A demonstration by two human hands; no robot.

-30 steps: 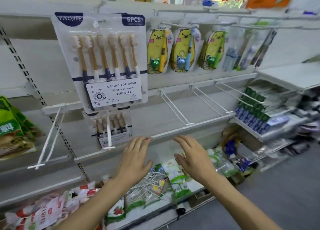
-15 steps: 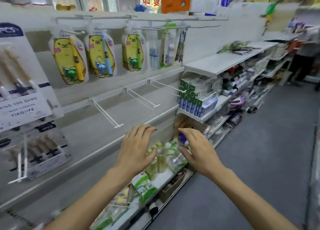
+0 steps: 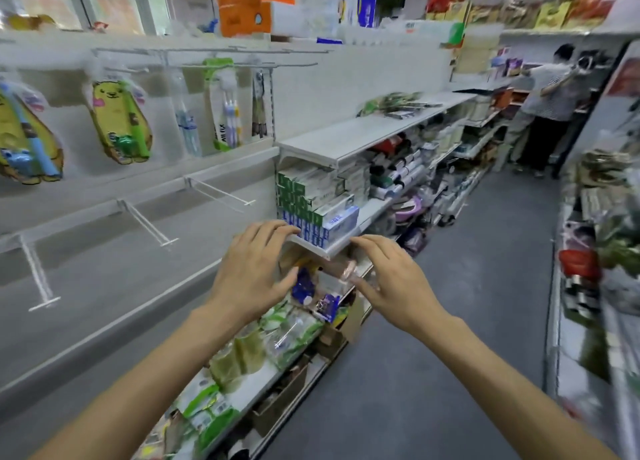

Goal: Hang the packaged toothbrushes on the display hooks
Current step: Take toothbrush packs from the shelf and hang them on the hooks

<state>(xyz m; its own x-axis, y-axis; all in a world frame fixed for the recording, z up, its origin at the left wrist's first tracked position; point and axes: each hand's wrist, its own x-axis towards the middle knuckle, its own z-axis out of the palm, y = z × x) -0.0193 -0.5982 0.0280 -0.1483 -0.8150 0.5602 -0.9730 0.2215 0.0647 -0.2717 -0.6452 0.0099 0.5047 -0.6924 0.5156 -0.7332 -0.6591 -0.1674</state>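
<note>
Head view: packaged toothbrushes [image 3: 121, 123], yellow bear-shaped packs among them, hang on the upper display hooks [image 3: 214, 65], long axes vertical, heads up where legible. Lower hooks [image 3: 221, 193] bare, prongs pointing out toward the aisle. Left hand [image 3: 254, 269] and right hand [image 3: 389, 281]: both empty, fingers spread, hovering before the toothpaste boxes [image 3: 313, 205]. Judgement: next pack must be fetched, likely from the bottom shelf [image 3: 252, 395]; align its hanger hole with a prong tip and slide straight back.
</note>
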